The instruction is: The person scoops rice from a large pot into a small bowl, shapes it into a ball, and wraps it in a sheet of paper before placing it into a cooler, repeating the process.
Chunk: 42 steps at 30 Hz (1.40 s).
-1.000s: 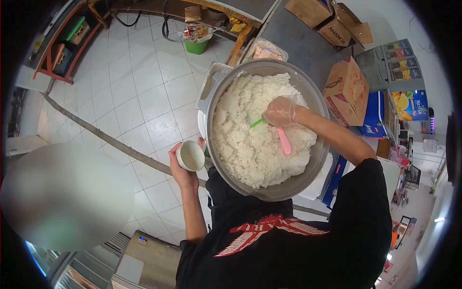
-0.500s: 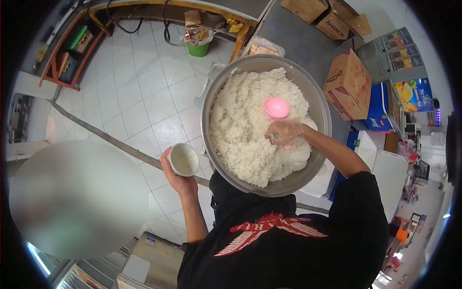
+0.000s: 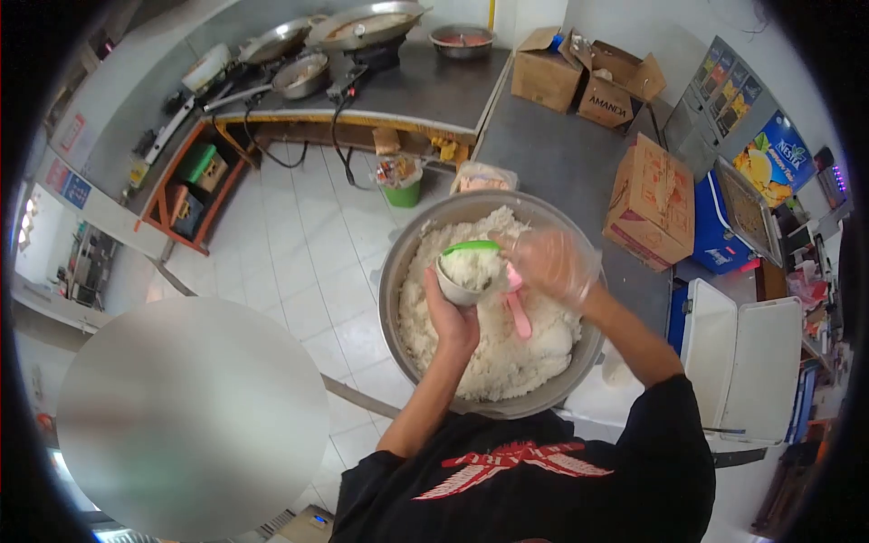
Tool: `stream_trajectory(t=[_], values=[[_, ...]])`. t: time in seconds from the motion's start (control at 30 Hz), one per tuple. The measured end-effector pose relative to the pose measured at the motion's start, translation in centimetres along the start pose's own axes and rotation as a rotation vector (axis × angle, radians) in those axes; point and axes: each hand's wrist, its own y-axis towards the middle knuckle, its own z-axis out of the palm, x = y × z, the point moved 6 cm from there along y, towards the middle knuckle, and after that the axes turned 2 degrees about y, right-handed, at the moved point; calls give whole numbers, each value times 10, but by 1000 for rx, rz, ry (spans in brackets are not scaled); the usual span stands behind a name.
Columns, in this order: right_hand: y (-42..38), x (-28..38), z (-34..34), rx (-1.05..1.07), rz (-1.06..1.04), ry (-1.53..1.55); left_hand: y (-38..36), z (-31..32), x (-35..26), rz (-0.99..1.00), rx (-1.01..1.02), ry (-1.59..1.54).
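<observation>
Over the big metal pot [image 3: 391,335] full of cooked rice [image 3: 507,371], my left hand [image 3: 451,317] is closed around a white bowl [image 3: 459,291] with rice in it. My right hand [image 3: 550,262], in a clear plastic glove and slightly blurred, is closed at the bowl's right. It holds a green rice scoop [image 3: 472,245], whose head is tilted over the bowl's far rim; the handle is mostly hidden. A pink scoop [image 3: 520,317] lies on the rice below my right hand, its head partly covered.
A bag of food [image 3: 486,177] sits just behind the pot. Cardboard boxes [image 3: 650,201] and a blue cooler [image 3: 724,222] stand to the right, near an open white cooler [image 3: 747,357]. Pans [image 3: 367,27] rest on the far stove counter. A green bin [image 3: 401,192] is on the floor.
My left hand has brought the bowl from left of the pot to above the rice. My right hand has lifted from the rice, and a green scoop now shows at the bowl. The view has tilted up.
</observation>
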Motion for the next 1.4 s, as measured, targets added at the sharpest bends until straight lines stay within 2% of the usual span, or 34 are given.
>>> stream_trajectory(t=[0.03,0.13,0.17,0.27,0.4,0.47,0.57,0.6,0.67,0.77,0.87,0.97,1.07,1.17,1.27,1.37,1.4], values=[[-12,12,-5,-152,2,-102,2,9,4,-19,-17,-70],[-31,30,-11,-242,55,-222,5,26,9,42,-94,-67],[-33,25,-13,-206,101,-163,4,28,8,22,-97,-70],[-40,7,-39,-338,136,-30,9,22,10,14,-14,-82],[-58,-4,-52,-199,278,304,2,20,0,88,-2,-149],[-58,17,-44,-84,344,541,1,22,-5,236,-50,-98],[-63,43,7,-325,394,555,0,7,3,440,-100,133],[-58,47,12,-301,377,587,-1,2,5,502,-108,242],[-48,50,19,-255,357,658,-5,1,5,436,-120,113],[-38,32,20,-380,174,1062,2,0,0,329,-120,-73],[-52,55,10,-542,134,930,9,5,-16,255,-112,-149],[-41,46,20,-423,288,756,10,7,-22,240,-82,-211],[-33,33,21,-449,332,719,-2,11,-29,253,-91,-195],[-40,59,25,-360,377,649,14,-17,-22,357,-121,-160],[-33,69,42,-303,319,728,13,-21,-15,406,-183,10],[-19,43,32,-356,215,900,11,-16,-23,297,-144,-46],[-15,44,26,-318,189,821,17,-11,-27,272,-114,-61]])
